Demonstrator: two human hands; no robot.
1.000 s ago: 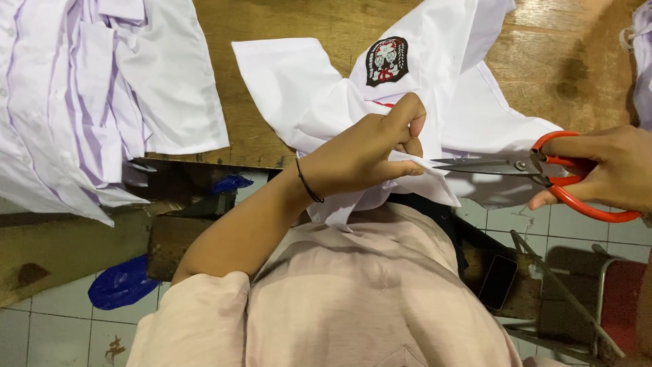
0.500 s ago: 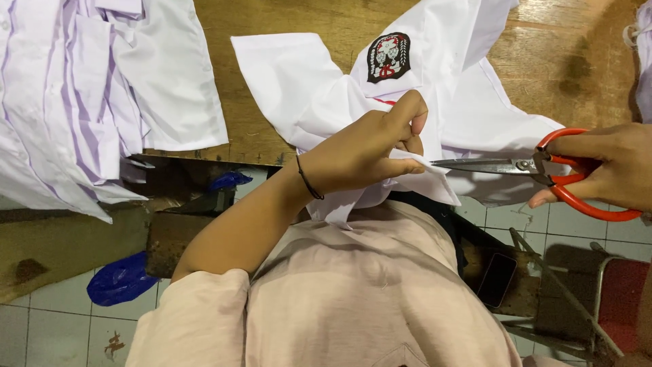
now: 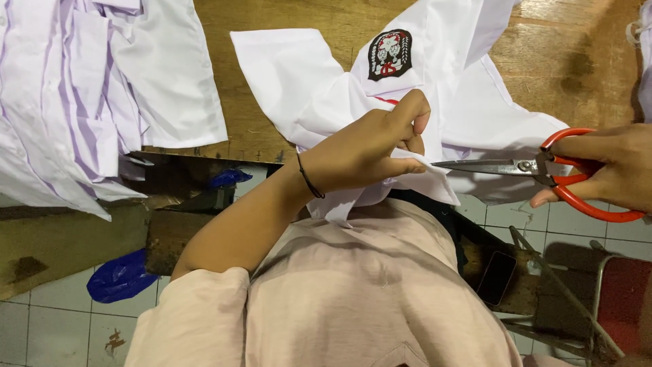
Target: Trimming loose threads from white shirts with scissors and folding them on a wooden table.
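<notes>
Pinching a fold of the white shirt [image 3: 305, 81] with the left hand [image 3: 370, 153], fingers [image 3: 414, 115] curled tight and closed on the cloth against the thumb, black wristband [image 3: 310, 178] showing at the wrist; gripping the red-handled scissors [image 3: 523, 165] with the right hand [image 3: 604, 166], fingers threaded through the loops and drawn in, blades standing nearly closed with the tips touching the edge of the pinched fold; lying half on the wooden table [image 3: 543, 54] and half pulled off its near edge toward the body, that shirt, with the dark embroidered badge [image 3: 390, 54] facing up just above the left hand; resting well apart on the table's left side, a pile of white garments [image 3: 102, 81]; judging the step as trimming at the held edge, blades just meeting cloth; calling next, by this reading, for keeping the fold taut and the fingertips clear of the blade line
</notes>
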